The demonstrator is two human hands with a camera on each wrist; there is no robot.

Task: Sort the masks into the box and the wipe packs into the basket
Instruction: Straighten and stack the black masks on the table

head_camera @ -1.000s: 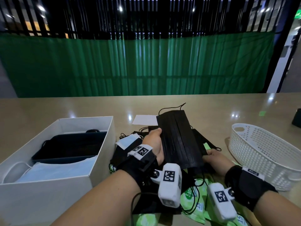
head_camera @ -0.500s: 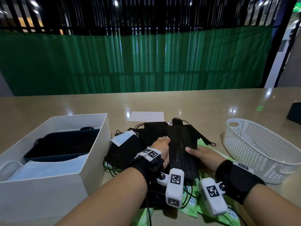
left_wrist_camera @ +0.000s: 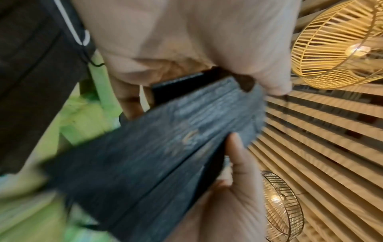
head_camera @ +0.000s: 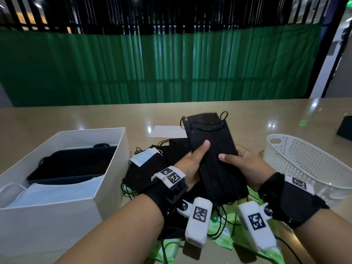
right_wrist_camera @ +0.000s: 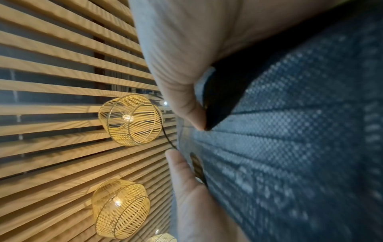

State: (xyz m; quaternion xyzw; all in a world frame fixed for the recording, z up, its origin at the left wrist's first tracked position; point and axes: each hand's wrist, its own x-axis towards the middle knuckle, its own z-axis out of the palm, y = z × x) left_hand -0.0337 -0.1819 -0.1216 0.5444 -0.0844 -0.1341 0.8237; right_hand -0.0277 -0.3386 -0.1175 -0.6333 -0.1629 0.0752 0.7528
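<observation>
Both hands hold a stack of black masks lifted above the pile at the table's middle. My left hand grips its left edge with the thumb on top, and my right hand grips its right edge the same way. The wrist views show the same dark pleated masks pinched between thumb and fingers. More black masks and one white mask lie underneath. Green wipe packs lie under my wrists. The white box on the left holds dark and white masks. The white basket stands on the right.
A white sheet of paper lies behind the pile. A dark object sits at the far right edge of the table. A green curtain hangs beyond the table's far edge.
The stack of black masks, pressed down on the pile half a second ago, is now lifted and tilted up, with both thumbs on top of it.
</observation>
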